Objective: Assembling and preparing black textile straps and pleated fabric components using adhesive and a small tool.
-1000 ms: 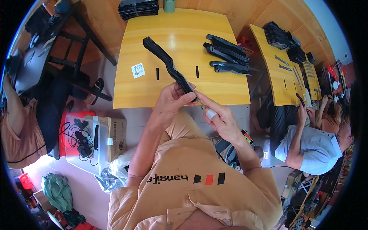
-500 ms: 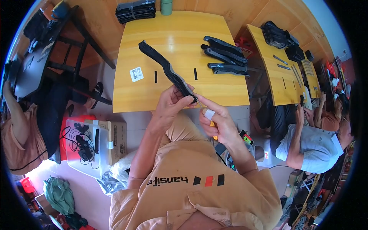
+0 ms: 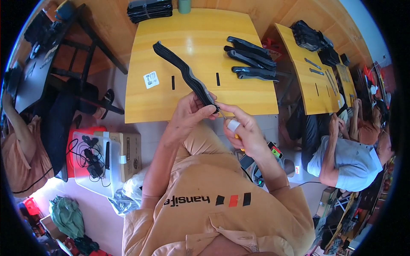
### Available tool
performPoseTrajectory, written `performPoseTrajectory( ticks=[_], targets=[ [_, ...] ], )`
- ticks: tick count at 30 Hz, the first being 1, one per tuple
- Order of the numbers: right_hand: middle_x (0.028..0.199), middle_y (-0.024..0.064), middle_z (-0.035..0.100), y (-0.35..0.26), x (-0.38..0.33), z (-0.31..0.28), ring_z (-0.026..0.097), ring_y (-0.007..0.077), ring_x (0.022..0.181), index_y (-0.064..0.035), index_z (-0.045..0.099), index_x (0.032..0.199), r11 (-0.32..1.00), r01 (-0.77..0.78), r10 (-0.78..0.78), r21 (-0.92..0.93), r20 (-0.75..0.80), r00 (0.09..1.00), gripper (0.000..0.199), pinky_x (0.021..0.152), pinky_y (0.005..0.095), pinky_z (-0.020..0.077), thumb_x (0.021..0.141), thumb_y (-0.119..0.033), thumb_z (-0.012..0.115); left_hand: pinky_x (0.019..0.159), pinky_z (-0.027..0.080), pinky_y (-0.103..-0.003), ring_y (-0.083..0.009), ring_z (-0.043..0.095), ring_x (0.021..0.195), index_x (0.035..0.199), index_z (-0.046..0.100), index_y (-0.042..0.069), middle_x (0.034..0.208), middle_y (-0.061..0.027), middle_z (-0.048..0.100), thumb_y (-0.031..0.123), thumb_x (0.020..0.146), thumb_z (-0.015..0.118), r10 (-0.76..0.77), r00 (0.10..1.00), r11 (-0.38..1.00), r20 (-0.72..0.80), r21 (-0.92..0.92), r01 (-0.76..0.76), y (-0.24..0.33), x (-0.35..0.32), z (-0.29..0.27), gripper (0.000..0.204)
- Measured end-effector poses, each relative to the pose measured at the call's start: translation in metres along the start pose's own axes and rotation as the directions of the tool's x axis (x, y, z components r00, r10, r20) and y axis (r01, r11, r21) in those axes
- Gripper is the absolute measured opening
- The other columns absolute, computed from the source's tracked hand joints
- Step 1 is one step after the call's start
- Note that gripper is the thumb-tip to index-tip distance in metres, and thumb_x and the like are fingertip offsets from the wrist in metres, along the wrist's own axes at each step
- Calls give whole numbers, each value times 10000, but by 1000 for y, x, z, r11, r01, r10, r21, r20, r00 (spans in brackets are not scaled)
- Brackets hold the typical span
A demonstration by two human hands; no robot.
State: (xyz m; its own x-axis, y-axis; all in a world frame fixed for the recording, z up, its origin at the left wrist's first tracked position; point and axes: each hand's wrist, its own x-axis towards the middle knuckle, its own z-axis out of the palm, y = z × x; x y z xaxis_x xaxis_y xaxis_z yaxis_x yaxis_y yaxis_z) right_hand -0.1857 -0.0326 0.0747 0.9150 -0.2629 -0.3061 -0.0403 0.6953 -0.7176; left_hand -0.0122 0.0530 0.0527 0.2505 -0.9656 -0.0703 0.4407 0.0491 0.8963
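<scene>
My left hand (image 3: 188, 116) is closed round the near end of a long bundle of black, grey-edged fabric strips (image 3: 186, 73). The bundle slants up and away over the table, its far end to the left. In my right hand (image 3: 252, 134) is a thin pointed tool (image 3: 223, 114) with a metal shaft and a yellow handle. Its shaft meets the bundle's near end, where my right index finger also reaches; the tip is hidden there. A white wrap (image 3: 233, 124) sits on my right thumb.
On the yellow table (image 3: 192, 25) lie folded black strips (image 3: 252, 59), a white label (image 3: 150, 80) and two dark slots. A banded black stack (image 3: 149, 10) and a green container (image 3: 184, 6) stand at the back. A clear bin of cables (image 3: 96, 164) is at lower left; co-workers sit either side.
Both hands stay at the bundle's near end with the same holds. The view has shifted slightly, and the tool's yellow handle shows less below my right hand.
</scene>
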Motion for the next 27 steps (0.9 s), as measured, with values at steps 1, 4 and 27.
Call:
performPoseTrajectory(
  ticks=[1, 4, 27],
  targets=[
    [687, 42, 486, 6, 2, 4, 481, 141, 549, -48, 371, 1335, 853, 181, -231, -490, -44, 972, 545, 471, 273, 404, 806, 82, 383, 714, 495, -241, -123, 594, 782, 1052, 501, -22, 861, -58, 588, 143, 816, 651, -12, 1000, 1000, 6, -1, 12, 1, 0, -1, 325],
    [782, 105, 548, 13, 12, 1, 558, 242, 602, -55, 392, 1313, 215, 335, -558, -918, 166, 813, 582, 497, 342, 452, 755, 109, 407, 713, 496, -238, -124, 598, 789, 1047, 503, -23, 873, -63, 589, 128, 818, 644, -23, 1000, 999, -11, 25, 23, 0, 2, -4, 308],
    [624, -38, 352, 9, 3, -2, 277, 23, 467, -116, 436, 1327, 978, 59, -84, -202, -116, 990, 513, 401, 151, 215, 841, 24, 349, 690, 489, -239, -136, 607, 778, 1071, 504, -30, 912, -86, 609, 138, 826, 621, -82, 995, 997, 50, 4, 82, 0, 1, -7, 319]
  ],
)
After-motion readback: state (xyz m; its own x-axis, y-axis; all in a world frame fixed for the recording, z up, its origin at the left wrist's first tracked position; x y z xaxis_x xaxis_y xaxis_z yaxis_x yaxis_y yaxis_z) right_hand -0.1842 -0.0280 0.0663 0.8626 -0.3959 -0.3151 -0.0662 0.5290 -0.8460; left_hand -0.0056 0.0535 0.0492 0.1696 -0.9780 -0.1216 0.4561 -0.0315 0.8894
